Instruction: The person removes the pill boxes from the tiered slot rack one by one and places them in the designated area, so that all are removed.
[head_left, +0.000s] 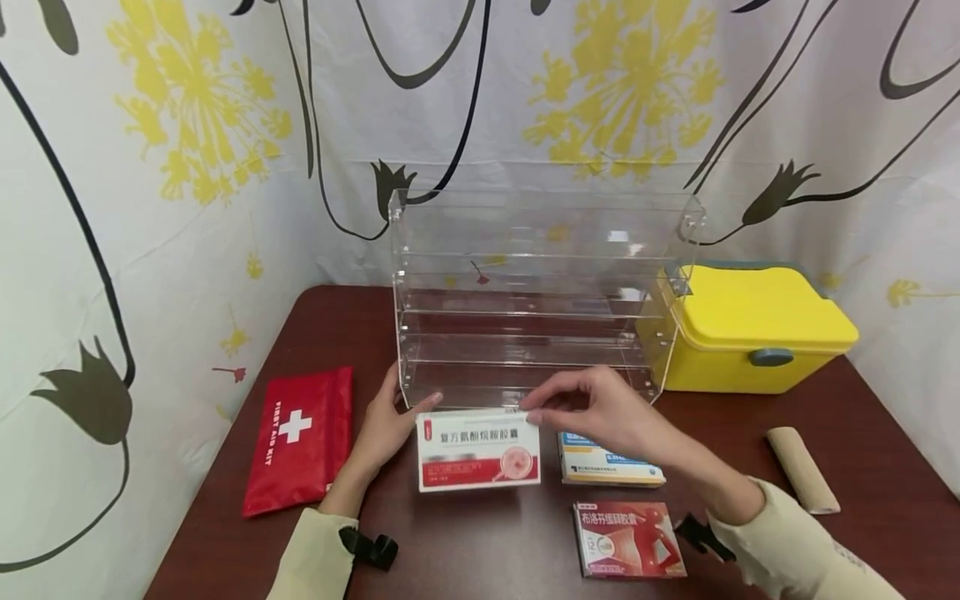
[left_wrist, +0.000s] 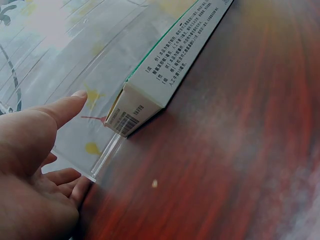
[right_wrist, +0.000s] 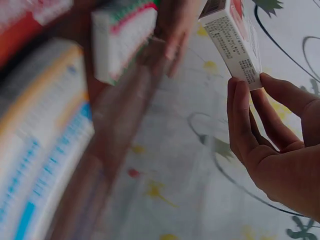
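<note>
Red plaster pack [head_left: 628, 539], flat card, lies at the table's [head_left: 465, 550] near edge. Medicine box [head_left: 478, 448]: white card, red band, Chinese print, upright before the clear acrylic rack [head_left: 540, 292]. Right hand [head_left: 600, 412] pinches its top right corner; left hand [head_left: 386, 425] rests loosely at its left end, thumb touching. Blue-striped box [head_left: 607, 465] just right. Red pouch [head_left: 300, 437], "FIRST AID KIT". Yellow plastic case [head_left: 750, 329]. Cardboard tube [head_left: 802, 469].

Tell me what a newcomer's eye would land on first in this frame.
Both hands, the left hand and right hand, hold a red-and-white medicine box upright at the table's middle, before a clear acrylic shelf rack. A yellow storage case sits right of the rack, and a red first aid kit pouch lies far left.
</note>
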